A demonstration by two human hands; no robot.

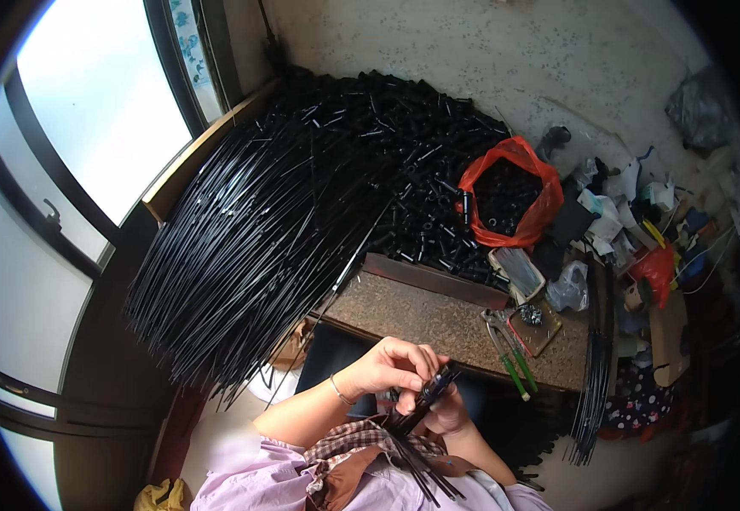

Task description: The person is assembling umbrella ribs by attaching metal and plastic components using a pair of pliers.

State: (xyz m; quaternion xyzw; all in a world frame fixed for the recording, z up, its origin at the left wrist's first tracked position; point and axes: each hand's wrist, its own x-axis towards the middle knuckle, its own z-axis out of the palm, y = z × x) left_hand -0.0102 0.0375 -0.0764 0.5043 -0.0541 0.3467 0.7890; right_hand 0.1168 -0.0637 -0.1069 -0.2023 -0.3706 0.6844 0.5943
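Both hands are in front of my chest, at a bundle of thin black rods (411,419). The rods slant down toward my lap, and their lower ends fan out. My right hand (448,412) is closed around the bundle from the right side. My left hand (395,368), with a bracelet at the wrist, bends over the top of the bundle. Its thumb and fingers are pinched together at the rods' upper end. Whether a small separate piece lies between those fingertips is hidden.
A big sheaf of long black rods (225,255) overhangs the table's left side. Behind it are heaped short black tubes (387,128) and a red plastic bag (549,183) of small black parts. Green-handled pliers (510,358) and a phone-case-like tray (549,336) lie on the speckled tabletop (421,311).
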